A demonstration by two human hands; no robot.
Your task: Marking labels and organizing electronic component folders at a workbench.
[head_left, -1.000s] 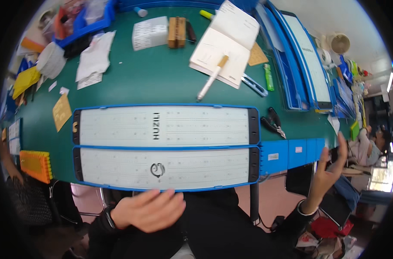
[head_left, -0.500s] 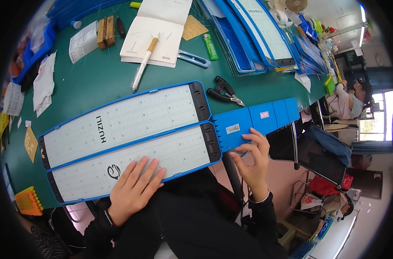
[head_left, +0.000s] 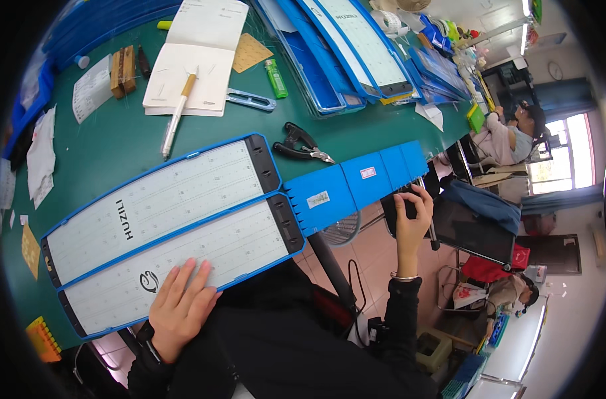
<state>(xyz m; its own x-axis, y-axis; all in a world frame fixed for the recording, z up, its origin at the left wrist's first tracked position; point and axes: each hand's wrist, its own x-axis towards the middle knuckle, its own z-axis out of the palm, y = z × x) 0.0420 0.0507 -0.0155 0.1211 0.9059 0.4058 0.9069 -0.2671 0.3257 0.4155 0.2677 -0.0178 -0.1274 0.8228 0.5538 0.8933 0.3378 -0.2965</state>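
A long blue case [head_left: 153, 213] lies open on the green table, its two halves lined with white panels marked with faint dotted lines. My left hand [head_left: 180, 306] rests flat, fingers spread, on the near panel. From the case's right end stretches a row of blue notched boards [head_left: 339, 191] with two small labels, overhanging the table edge. My right hand [head_left: 413, 223] is at the near edge of the boards' far right section. Its thumb and fingers are curled together; whatever they pinch is too fine to make out.
Black-handled pliers [head_left: 302, 143] lie behind the boards. Beyond the case are an open notebook [head_left: 190, 86] with a pen [head_left: 178, 116], a green lighter [head_left: 275, 78] and stacked blue cases [head_left: 303, 60]. A black chair [head_left: 472, 226] stands at right; people sit farther off.
My right hand has moved right along the boards, from beside the case to their far end. My left hand stays on the panel. The whole view has shifted, so things appear farther left.
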